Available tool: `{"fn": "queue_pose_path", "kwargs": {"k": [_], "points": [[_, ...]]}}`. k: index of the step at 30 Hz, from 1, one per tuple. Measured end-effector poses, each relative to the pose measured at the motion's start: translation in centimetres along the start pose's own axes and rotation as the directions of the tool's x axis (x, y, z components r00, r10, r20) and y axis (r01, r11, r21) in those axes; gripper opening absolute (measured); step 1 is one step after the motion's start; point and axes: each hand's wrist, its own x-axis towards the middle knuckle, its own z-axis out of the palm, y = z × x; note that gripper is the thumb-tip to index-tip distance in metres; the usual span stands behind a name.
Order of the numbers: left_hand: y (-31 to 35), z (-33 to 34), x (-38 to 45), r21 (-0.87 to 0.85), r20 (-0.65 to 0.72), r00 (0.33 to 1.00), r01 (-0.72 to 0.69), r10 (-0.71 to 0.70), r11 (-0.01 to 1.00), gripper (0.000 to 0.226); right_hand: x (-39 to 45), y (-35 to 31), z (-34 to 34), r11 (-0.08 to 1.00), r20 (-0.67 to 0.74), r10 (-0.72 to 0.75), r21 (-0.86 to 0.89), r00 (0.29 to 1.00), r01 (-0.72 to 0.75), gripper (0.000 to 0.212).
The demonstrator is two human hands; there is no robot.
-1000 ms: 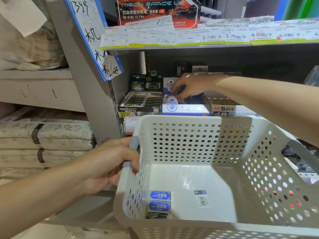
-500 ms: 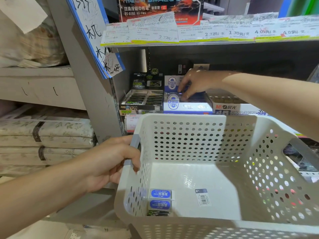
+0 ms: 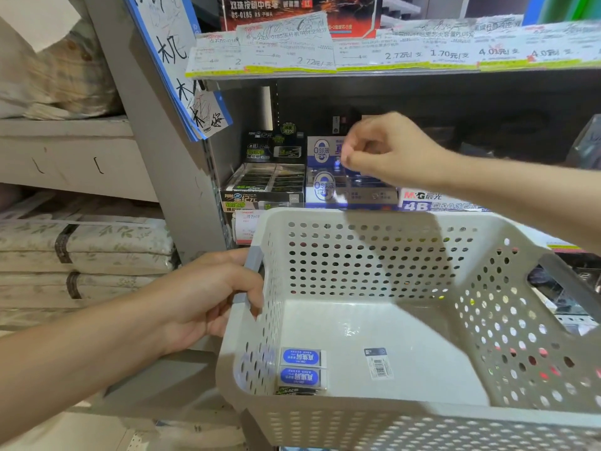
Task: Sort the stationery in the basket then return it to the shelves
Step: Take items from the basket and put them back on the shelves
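Left hand [image 3: 208, 301] curled round the grey handle [image 3: 248, 278] of the white perforated plastic basket [image 3: 374, 265], fingers wrapped under the rim, thumb over the top, holding it up against the grey metal shelf unit [image 3: 162, 177]. Right hand [image 3: 387, 149] raised above and beyond the basket, just over the blue-and-white open display box of erasers [image 3: 328, 190] on the shelf; fingers loosely curled with thumb and fingertips drawn close together, slightly blurred. Cannot tell whether anything is pinched between them; nothing plainly visible in the grip.

Down in the basket, low and right of the left hand, against the near-left corner: two white erasers with blue labels [image 3: 302, 367] lying side by side and touching, plus the edge of a dark item [image 3: 297, 391] just nearer, partly hidden by the rim. Further right on the basket floor, a small barcode sticker [image 3: 377, 364].

Left of the right hand, a black display box of erasers [image 3: 266, 183] next to the blue-and-white one. Below its wrist, a white box marked 4B eraser [image 3: 435, 201]. Above it, a row of paper price labels [image 3: 374, 50] along the upper shelf edge.
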Motion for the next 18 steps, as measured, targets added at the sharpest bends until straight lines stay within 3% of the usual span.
{"fn": "queue_pose_path", "kwargs": {"k": [2,4,5,8,9,13,18], "points": [[-0.1,0.0,0.1,0.001,0.002,1.0,-0.004,0.004,1.0,0.044,-2.3,-1.1,1.0,0.993,0.085,-0.031,0.113,0.996,0.021,0.015],[-0.1,0.0,0.2,-0.002,0.01,1.0,-0.005,0.005,1.0,0.044,-4.3,-1.8,2.7,0.995,0.273,-0.07,0.093,0.959,0.046,0.022],[-0.1,0.0,0.3,-0.006,0.012,1.0,-0.004,0.004,1.0,0.044,-5.1,-2.2,3.8,0.997,0.402,-0.077,0.04,0.912,0.067,0.022],[-0.3,-0.2,0.7,-0.019,0.01,1.0,-0.009,0.009,1.0,0.045,-6.8,-2.1,7.6,0.974,0.729,-0.027,-0.136,0.684,0.183,0.006],[-0.3,-0.2,0.8,-0.02,0.01,1.0,-0.011,0.012,1.0,0.045,-7.2,-1.8,9.0,0.956,0.777,-0.012,-0.175,0.629,0.234,0.02],[-0.4,-0.1,0.8,-0.034,0.011,1.0,-0.014,0.014,0.999,0.046,-8.5,-0.6,12.8,0.902,0.852,0.06,-0.269,0.52,0.337,0.062],[-0.5,0.1,0.8,-0.047,0.0,1.0,0.0,0.0,0.999,0.048,-9.0,0.0,14.3,0.903,0.841,0.044,-0.264,0.539,0.339,0.069]]}}
